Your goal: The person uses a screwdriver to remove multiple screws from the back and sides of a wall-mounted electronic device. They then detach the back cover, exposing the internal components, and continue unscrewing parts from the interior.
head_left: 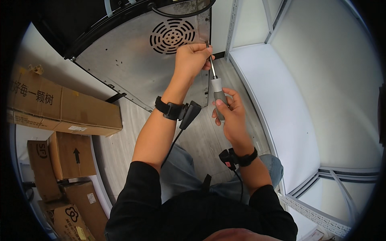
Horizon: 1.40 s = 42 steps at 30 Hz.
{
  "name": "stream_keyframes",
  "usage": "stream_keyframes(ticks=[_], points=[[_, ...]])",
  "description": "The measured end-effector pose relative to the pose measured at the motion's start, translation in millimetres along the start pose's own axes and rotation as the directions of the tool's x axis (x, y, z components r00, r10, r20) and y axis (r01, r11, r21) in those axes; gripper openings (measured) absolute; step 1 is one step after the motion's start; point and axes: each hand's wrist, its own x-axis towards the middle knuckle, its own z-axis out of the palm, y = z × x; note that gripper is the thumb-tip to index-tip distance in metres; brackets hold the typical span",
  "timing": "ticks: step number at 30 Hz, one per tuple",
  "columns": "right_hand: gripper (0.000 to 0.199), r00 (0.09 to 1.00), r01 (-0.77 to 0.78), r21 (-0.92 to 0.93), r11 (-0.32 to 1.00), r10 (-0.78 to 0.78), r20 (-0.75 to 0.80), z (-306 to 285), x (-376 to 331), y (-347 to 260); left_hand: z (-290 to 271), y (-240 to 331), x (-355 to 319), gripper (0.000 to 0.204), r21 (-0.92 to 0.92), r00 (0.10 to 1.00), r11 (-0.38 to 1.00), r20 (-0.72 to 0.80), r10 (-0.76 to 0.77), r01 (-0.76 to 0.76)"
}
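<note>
My right hand [229, 110] grips the grey and white handle of a screwdriver [217, 91]. Its metal shaft points up to the right edge of a silver metal back panel [132, 68] of an appliance. My left hand [192, 60] is closed around the upper shaft near the tip, right at the panel's edge beside a round vent grille [172, 36]. Both wrists wear black straps with small devices and cables.
Several cardboard boxes [60, 108] are stacked at the left. White shelf boards [277, 104] on a metal rack stand at the right. A black cable [181, 14] loops at the panel's top. Grey wood-look floor [116, 148] lies below my knees.
</note>
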Motion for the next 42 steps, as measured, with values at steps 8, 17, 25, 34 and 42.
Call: stream_keyframes(ticks=[8,17,25,34,42], points=[[0.041,0.994,0.104,-0.077,0.992,-0.107,-0.034,8,4,17,-1,0,2,0.017,0.161,0.999,0.986,-0.002,0.033,-0.033],[0.041,0.971,-0.137,0.348,0.927,0.056,0.234,-10,10,5,2,-4,5,0.018,0.06,0.999,0.998,0.034,0.005,-0.007],[0.039,0.985,0.151,-0.104,0.983,-0.159,-0.069,6,6,16,1,0,-2,0.023,0.156,0.999,0.987,0.005,0.039,-0.039],[0.042,0.966,-0.129,0.357,0.925,0.036,0.257,-10,7,-1,-1,-1,5,0.023,0.09,0.999,0.996,0.051,-0.002,-0.003],[0.04,0.993,0.001,0.159,0.987,-0.02,0.116,-5,9,9,-1,1,6,0.021,0.082,0.997,0.996,0.079,-0.025,0.018]])
